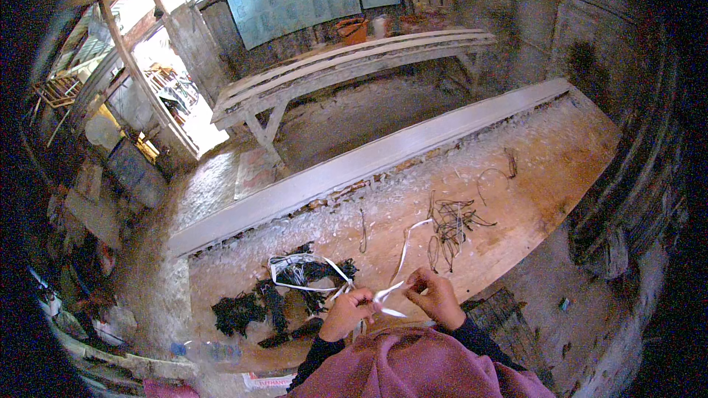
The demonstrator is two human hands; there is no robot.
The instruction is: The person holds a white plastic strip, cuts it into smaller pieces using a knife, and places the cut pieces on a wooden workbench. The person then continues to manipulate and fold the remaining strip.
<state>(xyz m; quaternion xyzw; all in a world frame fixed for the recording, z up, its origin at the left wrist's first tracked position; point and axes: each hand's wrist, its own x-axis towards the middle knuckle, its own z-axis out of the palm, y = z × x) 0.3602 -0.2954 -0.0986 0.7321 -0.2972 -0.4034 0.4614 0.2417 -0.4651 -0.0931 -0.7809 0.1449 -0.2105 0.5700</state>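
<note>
At the near edge of a wooden table, my left hand (349, 314) pinches a narrow white strip (380, 298) between thumb and fingers. My right hand (438, 299), just to its right, has thumb and forefinger closed at the strip's upper end. A loose end of the strip points down between the hands. Left of my left hand lie bundles of black stringy material (274, 301), with a loop of white strip (304, 286) across them. Another length of white strip (405, 250) runs from near my hands toward a tangle of thin dark wires or cords (453, 227).
The wooden tabletop (516, 184) has a raised pale board (398, 149) along its far side, with whitish flecks beside it. A long bench (354, 55) stands beyond, bearing an orange container (352, 30). A clear plastic bottle (206, 351) lies at lower left. A bright doorway opens at far left.
</note>
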